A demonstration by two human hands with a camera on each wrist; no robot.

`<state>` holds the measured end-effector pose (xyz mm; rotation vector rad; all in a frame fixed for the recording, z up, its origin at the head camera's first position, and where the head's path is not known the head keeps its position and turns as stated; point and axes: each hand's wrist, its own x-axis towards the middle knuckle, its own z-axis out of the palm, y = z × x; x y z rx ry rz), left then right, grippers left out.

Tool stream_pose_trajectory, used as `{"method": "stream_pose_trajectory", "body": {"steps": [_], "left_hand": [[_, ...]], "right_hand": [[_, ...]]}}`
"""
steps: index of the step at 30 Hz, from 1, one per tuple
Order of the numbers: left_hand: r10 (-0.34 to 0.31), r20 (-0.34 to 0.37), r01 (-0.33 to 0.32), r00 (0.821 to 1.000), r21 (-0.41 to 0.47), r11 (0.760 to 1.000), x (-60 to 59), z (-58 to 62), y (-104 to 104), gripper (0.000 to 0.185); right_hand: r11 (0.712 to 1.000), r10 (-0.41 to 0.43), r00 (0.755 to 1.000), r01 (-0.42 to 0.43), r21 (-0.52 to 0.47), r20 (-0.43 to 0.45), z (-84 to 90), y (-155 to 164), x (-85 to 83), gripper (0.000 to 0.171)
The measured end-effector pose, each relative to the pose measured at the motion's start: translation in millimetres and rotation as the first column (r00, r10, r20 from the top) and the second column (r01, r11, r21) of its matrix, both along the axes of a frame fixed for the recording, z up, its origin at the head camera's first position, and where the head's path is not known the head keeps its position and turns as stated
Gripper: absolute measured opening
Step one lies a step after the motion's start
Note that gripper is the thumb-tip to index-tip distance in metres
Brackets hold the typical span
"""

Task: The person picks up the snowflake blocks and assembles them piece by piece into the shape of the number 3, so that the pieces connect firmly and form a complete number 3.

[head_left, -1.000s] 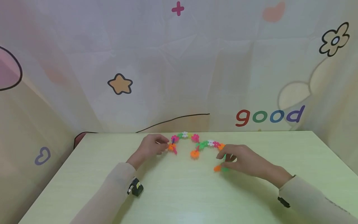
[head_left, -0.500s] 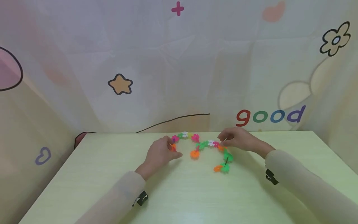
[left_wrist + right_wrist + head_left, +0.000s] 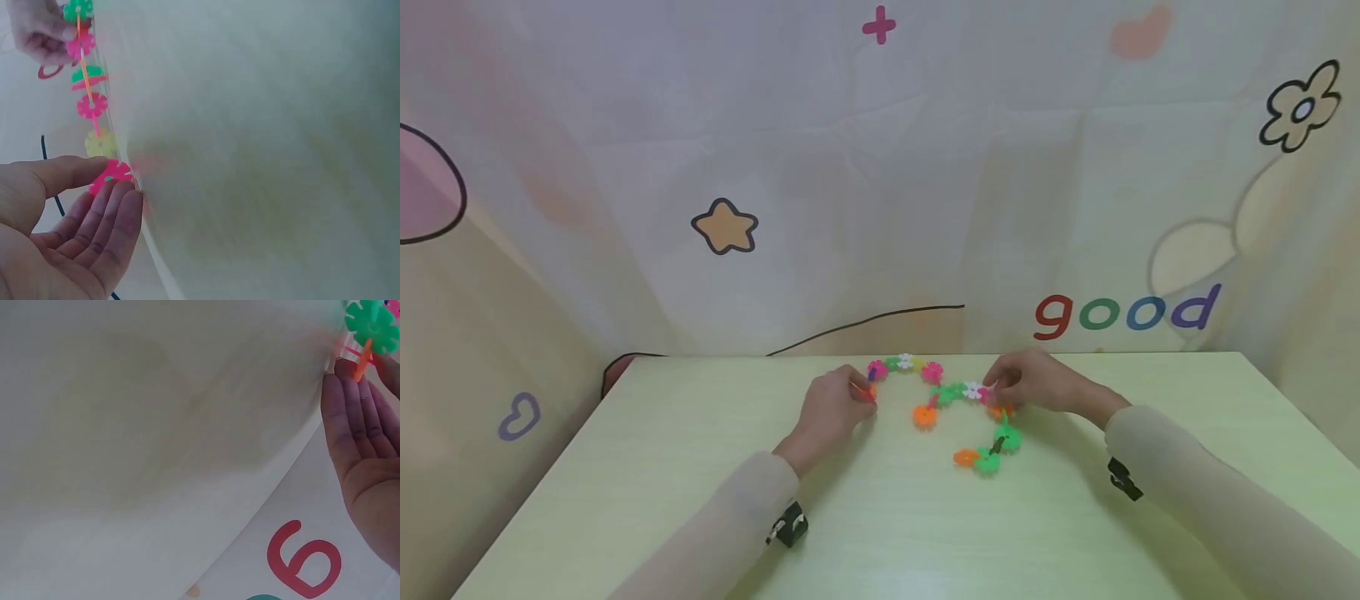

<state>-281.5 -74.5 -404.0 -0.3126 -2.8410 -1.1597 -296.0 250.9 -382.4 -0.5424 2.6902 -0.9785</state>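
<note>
A winding chain of interlocking plastic snowflake discs (image 3: 952, 392) in pink, green, white, yellow and orange lies near the back of the table. My left hand (image 3: 835, 414) pinches its left end, where orange and pink show beside the fingertips. In the left wrist view, the thumb and fingers close about a pink disc (image 3: 112, 176). My right hand (image 3: 1037, 382) pinches the chain at a pink and an orange disc (image 3: 1000, 411) right of its middle. From there, green discs (image 3: 1007, 437) trail toward the front and end in an orange disc (image 3: 966, 457). Fingers partly hide both held spots.
The pale table (image 3: 880, 533) runs back to a printed curtain (image 3: 850, 167) just behind the chain. Another orange disc (image 3: 924, 417) hangs off the chain's middle toward the front.
My right hand has moved from the chain's front end up to the pink and orange discs. My left thumb and fingers have come together on the left end. The chain's front tail has swung left.
</note>
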Motion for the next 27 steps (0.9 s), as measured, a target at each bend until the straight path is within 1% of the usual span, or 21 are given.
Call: {"method": "stream_pose_trajectory", "body": {"steps": [5,7,11,15,17,21,24,27], "left_hand": [[-0.014,0.005,0.014,1.0,0.008,1.0,-12.4,-2.6,2,0.022],[-0.024,0.019,0.024,1.0,0.021,0.999,-16.6,-3.1,3,0.021],[-0.058,0.02,0.058,0.998,0.043,0.997,-25.2,-2.8,5,0.02],[-0.066,0.01,0.065,0.998,0.061,0.996,-31.5,-1.4,2,0.019],[-0.056,0.009,0.055,0.998,0.063,0.997,-34.1,-1.8,0,0.019],[-0.055,0.015,0.054,0.998,0.088,0.995,-39.1,-5.2,-2,0.018],[-0.057,0.028,0.054,0.998,0.113,0.992,-43.7,-7.6,0,0.017],[-0.054,0.043,0.048,0.998,0.125,0.991,-47.5,-6.9,2,0.015]], "right_hand": [[0.999,-0.026,0.999,0.027,-0.023,0.036,-3.7,0,21.0,0.031],[0.999,-0.036,0.999,0.037,-0.038,0.039,-4.8,-2,29.6,0.032],[0.996,-0.041,0.999,0.044,-0.081,0.031,-6.2,-10,44.6,0.031],[0.993,-0.04,0.999,0.042,-0.111,0.02,-7.9,-22,56.6,0.028],[0.992,-0.037,0.999,0.04,-0.12,0.022,-8.9,-29,61.4,0.028],[0.99,-0.044,0.999,0.046,-0.135,0.016,-11.7,-38,68.2,0.027],[0.989,-0.058,0.998,0.057,-0.134,0.001,-13.3,-43,70.5,0.027],[0.989,-0.061,0.998,0.058,-0.136,-0.013,-14.3,-47,71.0,0.027]]}}
